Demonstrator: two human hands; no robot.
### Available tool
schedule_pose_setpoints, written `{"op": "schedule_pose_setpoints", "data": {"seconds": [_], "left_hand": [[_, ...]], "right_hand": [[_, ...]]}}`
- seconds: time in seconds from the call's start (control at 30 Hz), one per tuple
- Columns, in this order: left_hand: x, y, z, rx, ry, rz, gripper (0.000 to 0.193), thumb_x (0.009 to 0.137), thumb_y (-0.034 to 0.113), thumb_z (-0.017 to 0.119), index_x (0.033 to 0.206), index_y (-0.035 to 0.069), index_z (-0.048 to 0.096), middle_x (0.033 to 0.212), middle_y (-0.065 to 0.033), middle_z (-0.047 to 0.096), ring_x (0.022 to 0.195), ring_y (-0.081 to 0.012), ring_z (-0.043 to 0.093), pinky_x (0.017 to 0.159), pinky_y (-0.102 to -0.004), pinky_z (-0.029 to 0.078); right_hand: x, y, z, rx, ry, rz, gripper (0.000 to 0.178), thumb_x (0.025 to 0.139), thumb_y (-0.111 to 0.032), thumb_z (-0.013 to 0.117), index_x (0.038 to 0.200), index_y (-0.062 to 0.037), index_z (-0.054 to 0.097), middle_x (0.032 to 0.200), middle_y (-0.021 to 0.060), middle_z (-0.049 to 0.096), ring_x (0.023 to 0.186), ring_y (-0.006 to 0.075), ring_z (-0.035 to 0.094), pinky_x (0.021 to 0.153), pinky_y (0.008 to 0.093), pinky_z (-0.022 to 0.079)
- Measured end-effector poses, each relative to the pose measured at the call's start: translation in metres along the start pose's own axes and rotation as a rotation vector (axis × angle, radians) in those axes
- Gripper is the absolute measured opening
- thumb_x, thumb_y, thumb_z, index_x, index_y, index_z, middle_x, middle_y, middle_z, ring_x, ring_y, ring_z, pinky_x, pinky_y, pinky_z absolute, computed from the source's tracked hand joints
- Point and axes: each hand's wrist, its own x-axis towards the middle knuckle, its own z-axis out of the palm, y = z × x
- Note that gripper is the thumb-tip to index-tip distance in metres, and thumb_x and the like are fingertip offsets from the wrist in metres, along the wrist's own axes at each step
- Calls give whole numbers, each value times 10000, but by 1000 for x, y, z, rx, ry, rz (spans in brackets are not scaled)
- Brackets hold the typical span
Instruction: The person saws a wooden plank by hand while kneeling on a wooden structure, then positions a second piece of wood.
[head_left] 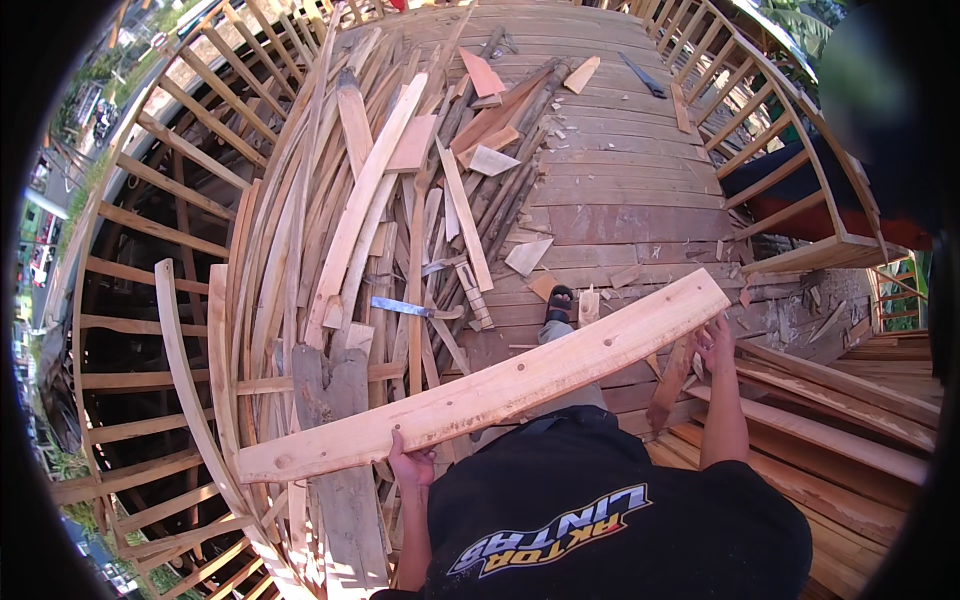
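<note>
Long pale curved wooden plank held crosswise in front of the body above the plank deck, left hand clenched round its lower edge near the knotted end, right hand gripping under the higher far end. Fresh-sawn and light, gently bowed, one small knot near the left tip. Likely to slip or swing and catch the heap of loose offcuts and slats, or cause a stumble beside the open railing frame, given the cluttered footing.
</note>
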Motion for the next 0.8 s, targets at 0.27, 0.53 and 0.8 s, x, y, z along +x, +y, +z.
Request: {"op": "schedule_pose_setpoints", "data": {"seconds": [0.27, 0.53, 0.8], "left_hand": [[60, -3, 170, -19, 49, 51, 425, 950, 464, 477, 1209, 131, 532, 981, -65, 677, 712, -192, 651, 523, -299, 513], [126, 2, 251, -116, 235, 65, 445, 926, 465, 534, 1182, 101, 535, 1004, -60, 607, 844, -192, 589, 668, -328, 507], [200, 11, 287, -229, 282, 25, 407, 889, 425, 595, 1142, 112, 535, 994, -37, 552, 854, -181, 521, 662, -302, 449]], "right_hand": [[144, -123, 65, 88, -190, 22, 392, 911, -299, 620, 1231, -90, 532, 1145, 66, 613, 1010, 203, 613, 844, 365, 537], [192, -202, 159, 137, -319, -102, 361, 922, -269, 613, 1211, -68, 532, 1120, 72, 621, 991, 204, 631, 822, 374, 554], [213, -230, 207, 107, -336, -135, 373, 920, -267, 621, 1248, -116, 527, 1164, 29, 608, 1048, 178, 600, 833, 358, 536]]}}
